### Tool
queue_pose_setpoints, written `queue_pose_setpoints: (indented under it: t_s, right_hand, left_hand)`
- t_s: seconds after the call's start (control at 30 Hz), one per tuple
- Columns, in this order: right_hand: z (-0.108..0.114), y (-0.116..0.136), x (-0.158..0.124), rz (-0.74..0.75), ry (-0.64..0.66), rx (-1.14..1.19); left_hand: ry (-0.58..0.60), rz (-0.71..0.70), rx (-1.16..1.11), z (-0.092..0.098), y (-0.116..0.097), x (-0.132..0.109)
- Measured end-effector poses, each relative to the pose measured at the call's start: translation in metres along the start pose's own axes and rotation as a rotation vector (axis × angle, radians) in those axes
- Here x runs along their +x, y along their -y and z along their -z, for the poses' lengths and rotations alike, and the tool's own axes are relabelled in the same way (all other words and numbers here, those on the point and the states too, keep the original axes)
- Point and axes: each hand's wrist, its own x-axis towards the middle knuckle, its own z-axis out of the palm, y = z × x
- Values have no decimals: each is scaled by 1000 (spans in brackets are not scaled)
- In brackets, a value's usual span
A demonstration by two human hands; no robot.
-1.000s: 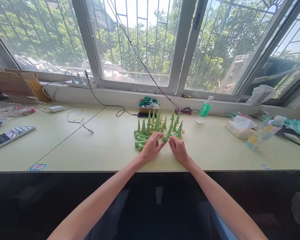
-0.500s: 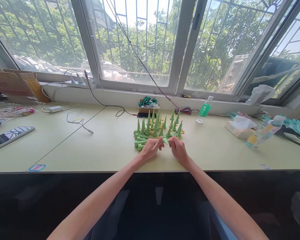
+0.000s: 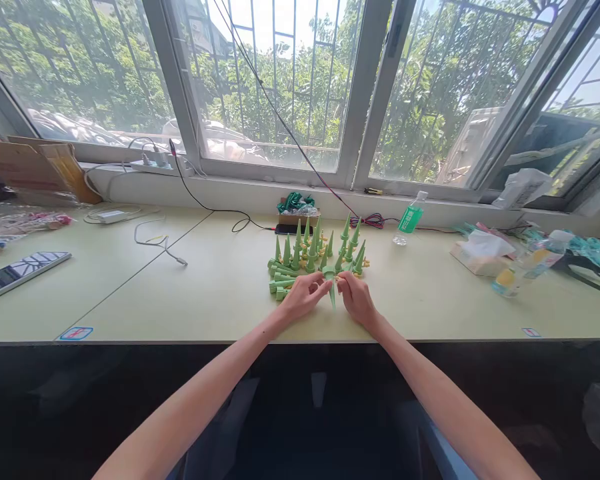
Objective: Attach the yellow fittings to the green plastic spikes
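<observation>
A green plastic watering spike [image 3: 333, 293] is between my hands over the front part of the table, its tip pointing down and towards me. My left hand [image 3: 306, 293] is closed on its wide end. My right hand [image 3: 356, 297] pinches at the spike's right side, where a small yellowish piece shows beside the fingertips. Just beyond my hands, several like spikes [image 3: 312, 253] stand tip up, many with yellow valves [image 3: 366, 263]. Further green pieces [image 3: 283, 292] lie flat left of my left hand.
Behind the spikes are a dark phone [image 3: 294, 229] and a small box of green items [image 3: 297, 208]. A clear bottle [image 3: 409, 220] stands to the right, with a tissue box [image 3: 480, 256] further over. White cables [image 3: 160, 243] and a tablet [image 3: 25, 276] lie left.
The spike in my hands has turned so its long tip now points down towards me. My left fingers have shifted and stretched slightly to the right; my right hand stays about where it was.
</observation>
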Motion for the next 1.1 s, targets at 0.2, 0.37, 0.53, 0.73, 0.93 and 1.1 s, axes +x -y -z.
queue_pose_setpoints:
  t_s: [0.2, 0.37, 0.53, 0.73, 0.93, 1.1]
  right_hand:
    - [-1, 0, 1, -23, -8, 19]
    - [-2, -1, 1, -34, 6, 29]
    - [-3, -3, 0, -34, 1, 43]
    - [-4, -2, 0, -3, 19, 26]
    - [-5, -1, 1, -2, 57, 28]
    - [-4, -1, 1, -10, 36, 34]
  left_hand:
    - [13, -50, 86, 0, -2, -1]
    - [-36, -98, 110, -6, 6, -1]
    - [-87, -170, 109, -9, 19, -1]
    - [-125, -234, 193, -4, 16, 0]
    - [-136, -277, 215, -2, 16, 0]
    - [-151, -216, 235, -5, 19, 0]
